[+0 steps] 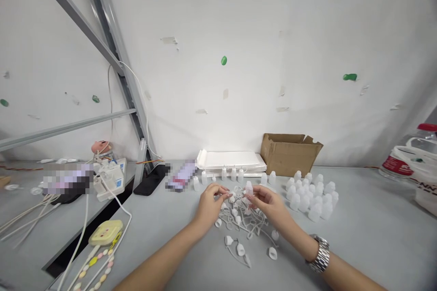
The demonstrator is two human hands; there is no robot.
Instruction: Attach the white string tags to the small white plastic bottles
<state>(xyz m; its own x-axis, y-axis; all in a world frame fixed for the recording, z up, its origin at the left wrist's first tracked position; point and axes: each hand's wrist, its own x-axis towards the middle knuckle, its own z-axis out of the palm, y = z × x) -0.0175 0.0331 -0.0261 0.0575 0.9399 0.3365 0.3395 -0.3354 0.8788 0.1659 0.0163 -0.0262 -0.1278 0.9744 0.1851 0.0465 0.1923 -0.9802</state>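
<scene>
My right hand (269, 204), with a metal watch on the wrist, pinches a small translucent white bottle (249, 188) upright above the table. My left hand (210, 202) is closed in a pinch right beside it, fingertips on a small white cap piece (231, 194) next to the bottle. Below both hands lies a loose pile of white caps with thin loops (244, 227). To the right stands a cluster of several small white bottles (312, 193). A short row of capped bottles (232, 173) stands behind the hands.
A cardboard box (288, 152) and a stack of white sheets (230, 160) sit against the wall. A large water bottle (414, 152) in a bag is at the far right. On the left are a power strip (105, 232), cables, a black phone (150, 180) and a grey metal frame (102, 32).
</scene>
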